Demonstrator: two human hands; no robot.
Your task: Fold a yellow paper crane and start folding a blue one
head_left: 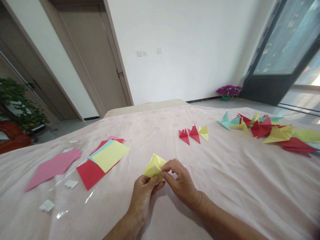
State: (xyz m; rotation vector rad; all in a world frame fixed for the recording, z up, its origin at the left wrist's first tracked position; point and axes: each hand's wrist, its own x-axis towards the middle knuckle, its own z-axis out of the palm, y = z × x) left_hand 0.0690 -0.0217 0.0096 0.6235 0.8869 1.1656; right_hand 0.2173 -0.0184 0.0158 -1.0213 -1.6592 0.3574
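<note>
A partly folded piece of yellow paper (153, 165) is held just above the cloth, near the middle front. My left hand (145, 190) grips its lower left, with the thumb on the near face and fingers behind. At the right edge my right hand (180, 180) pinches the paper between thumb and index finger. The fingers cover its lower part. Beyond my hands stand two red folded paper cranes (194, 134) and a yellow folded piece (203, 132).
A pale pink cloth (160, 128) covers the table. To the left lie yellow, blue and red paper sheets (111, 155), pink sheets (53, 166) and a clear plastic wrapper (60, 190). Many folded paper pieces (265, 128) are heaped at the right.
</note>
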